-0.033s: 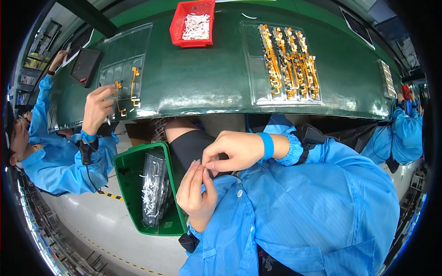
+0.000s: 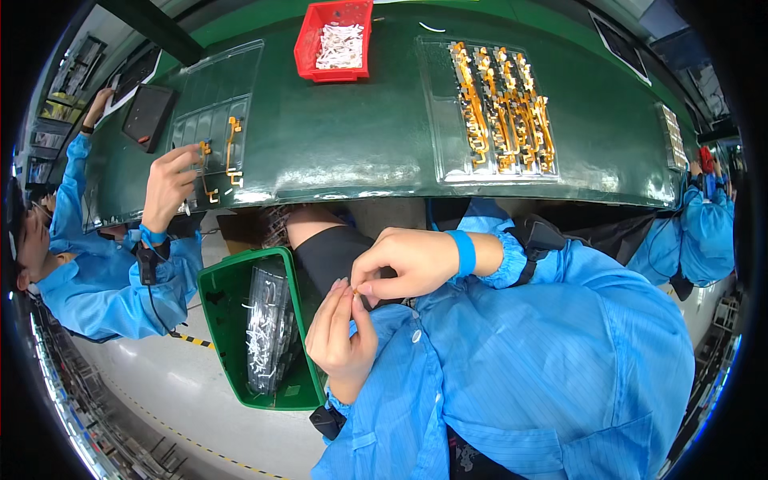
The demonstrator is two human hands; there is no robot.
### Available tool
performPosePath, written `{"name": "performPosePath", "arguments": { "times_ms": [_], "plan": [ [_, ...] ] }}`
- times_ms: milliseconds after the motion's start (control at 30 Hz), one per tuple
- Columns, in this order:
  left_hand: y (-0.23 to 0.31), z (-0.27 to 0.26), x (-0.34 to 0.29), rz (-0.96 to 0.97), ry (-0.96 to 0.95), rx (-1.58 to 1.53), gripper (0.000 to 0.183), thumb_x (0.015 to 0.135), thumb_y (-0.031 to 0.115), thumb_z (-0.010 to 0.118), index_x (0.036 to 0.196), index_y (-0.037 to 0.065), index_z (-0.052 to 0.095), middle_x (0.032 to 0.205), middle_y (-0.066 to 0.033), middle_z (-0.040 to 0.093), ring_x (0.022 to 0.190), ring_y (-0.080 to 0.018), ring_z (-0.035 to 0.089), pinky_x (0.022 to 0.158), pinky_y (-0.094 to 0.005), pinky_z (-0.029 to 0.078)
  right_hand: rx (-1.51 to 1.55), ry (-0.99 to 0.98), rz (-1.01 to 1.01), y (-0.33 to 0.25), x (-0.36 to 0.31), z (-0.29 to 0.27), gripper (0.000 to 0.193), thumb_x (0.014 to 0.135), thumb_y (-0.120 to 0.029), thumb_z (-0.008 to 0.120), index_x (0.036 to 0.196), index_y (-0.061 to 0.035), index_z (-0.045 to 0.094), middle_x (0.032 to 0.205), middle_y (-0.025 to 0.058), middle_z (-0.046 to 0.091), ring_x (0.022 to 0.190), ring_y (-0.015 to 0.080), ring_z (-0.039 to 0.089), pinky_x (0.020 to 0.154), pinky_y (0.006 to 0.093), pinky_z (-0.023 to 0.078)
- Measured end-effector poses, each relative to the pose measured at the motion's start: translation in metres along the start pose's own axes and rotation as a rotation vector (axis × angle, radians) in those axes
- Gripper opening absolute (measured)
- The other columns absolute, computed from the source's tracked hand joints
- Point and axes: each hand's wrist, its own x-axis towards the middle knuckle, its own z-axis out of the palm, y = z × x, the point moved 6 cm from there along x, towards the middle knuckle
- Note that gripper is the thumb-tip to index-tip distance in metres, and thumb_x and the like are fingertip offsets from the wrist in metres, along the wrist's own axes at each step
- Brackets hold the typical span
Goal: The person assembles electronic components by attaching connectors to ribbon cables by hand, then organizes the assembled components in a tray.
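My left hand (image 2: 342, 340) is raised in front of my body, palm up, its fingertips pinched together. My right hand (image 2: 408, 262), with a blue band on its wrist, reaches in from the right, and its thumb and forefinger meet the left fingertips. Between them shows a tiny orange piece (image 2: 357, 293), mostly covered by the fingers; its kind cannot be made out. Beyond my hands, a clear plastic tray (image 2: 444, 148) on the green table holds rows of orange flex cables (image 2: 504, 112) with dark and metallic ends.
A red bin (image 2: 307, 48) of small white pieces stands far back on the green table (image 2: 344, 136). Below the table edge, a green crate (image 2: 228, 336) holds clear plastic trays and white scraps. At left, a co-worker's hand (image 2: 170, 188) works over another tray with flex cables.
My hands keep the same pinch and position. The co-worker's hand at left has shifted very slightly.
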Motion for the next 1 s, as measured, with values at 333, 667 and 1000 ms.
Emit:
{"name": "performPosePath", "arguments": {
  "times_ms": [333, 667, 1000],
  "plan": [
    [-0.035, -0.017, -0.011, -0.219, 0.012, -0.098, 0.013, 0.08, -0.006, 0.06, 0.09, -0.005, 0.067, 0.089, -0.0175, 0.071, 0.08, -0.0256, 0.07, 0.071, -0.0318, 0.055, -0.011, -0.058, 0.035, 0.003, 0.013, 0.012, 0.016, 0.088, -0.013, 0.056, 0.089, 0.0005, 0.065, 0.07, 0.0121, 0.069, 0.064, 0.0241, 0.067, 0.059, 0.0347, 0.051],
    [-0.186, -0.13, -0.168, -1.094, -0.061, 0.837, 0.02, 0.086, 0.014, 0.066, 0.09, -0.006, 0.07, 0.079, -0.0213, 0.069, 0.074, -0.036, 0.068, 0.069, -0.0432, 0.053, 0.214, -0.135, 0.15, 0.013, 0.035, 0.03, 0.017, 0.093, -0.013, 0.054, 0.096, 0.0014, 0.062, 0.076, 0.0065, 0.069, 0.069, 0.0142, 0.066, 0.065, 0.0294, 0.053],
    [-0.092, -0.033, -0.056, -0.991, -0.025, -0.958, 0.029, 0.1, 0.02, 0.052, 0.112, -0.006, 0.058, 0.095, -0.0149, 0.068, 0.086, -0.0217, 0.069, 0.075, -0.0309, 0.057, 0.224, -0.311, 0.377, 0.019, 0.055, 0.052, 0.023, 0.098, -0.021, 0.047, 0.1, -0.002, 0.06, 0.074, 0.005, 0.065, 0.061, 0.0116, 0.062, 0.057, 0.0276, 0.05]
  ]
}}
